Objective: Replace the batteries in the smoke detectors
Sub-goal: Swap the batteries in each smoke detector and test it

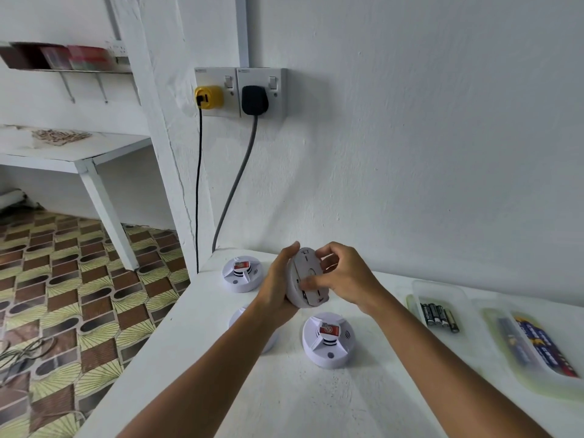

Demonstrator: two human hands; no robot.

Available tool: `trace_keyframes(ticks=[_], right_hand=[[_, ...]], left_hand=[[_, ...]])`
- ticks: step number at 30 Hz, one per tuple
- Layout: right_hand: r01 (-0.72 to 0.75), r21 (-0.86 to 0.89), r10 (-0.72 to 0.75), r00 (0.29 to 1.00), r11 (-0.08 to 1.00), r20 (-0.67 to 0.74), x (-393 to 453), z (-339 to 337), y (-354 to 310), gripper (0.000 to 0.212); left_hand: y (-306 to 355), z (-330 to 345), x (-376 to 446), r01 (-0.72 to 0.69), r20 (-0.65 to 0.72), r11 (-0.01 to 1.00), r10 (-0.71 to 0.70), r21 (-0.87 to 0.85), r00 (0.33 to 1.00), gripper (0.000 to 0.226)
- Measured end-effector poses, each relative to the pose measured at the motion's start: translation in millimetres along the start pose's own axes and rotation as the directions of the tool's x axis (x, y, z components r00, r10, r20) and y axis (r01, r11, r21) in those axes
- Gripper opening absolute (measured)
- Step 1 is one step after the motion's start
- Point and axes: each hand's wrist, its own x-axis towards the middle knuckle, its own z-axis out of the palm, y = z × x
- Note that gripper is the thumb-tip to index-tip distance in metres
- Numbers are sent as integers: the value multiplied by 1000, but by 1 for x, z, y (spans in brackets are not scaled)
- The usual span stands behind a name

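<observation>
Detector held on edge in left grip, backplate faced right; right grip pinched on backplate, nearer.

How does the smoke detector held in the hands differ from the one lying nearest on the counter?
The held detector is off the counter, gripped on edge between the left hand and right hand; the nearest counter detector lies flat, untouched. The held one shows its flat back to the camera; the counter one shows its domed front with a red sticker. Both are round and white.
</observation>
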Motion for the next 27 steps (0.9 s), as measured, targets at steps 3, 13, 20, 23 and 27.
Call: trace_keyframes(ticks=[3, 13, 20, 23, 27], right_hand=[[29, -36, -29, 1000, 999, 3, -2, -1, -1, 58], [-177, 500, 247, 966, 848, -76, -4, 19, 12, 37], [-364, 810, 161, 931, 459, 326, -15, 17, 18, 45], [-325, 846, 133, 946, 423, 297, -13, 20, 19, 52], [-261, 745, 195, 965, 614, 177, -14, 20, 15, 47]], left_hand=[[2, 0, -3, -26, 19, 994, 24, 108, 1000, 44], [5, 3, -4, -253, -85, 964, 259, 77, 962, 41], [9, 1, -7, -307, -146, 951, 301, -27, 943, 44], [9, 1, -6, -320, -102, 945, 312, -68, 945, 52], [8, 0, -4, -303, -99, 946, 292, -114, 951, 37]])
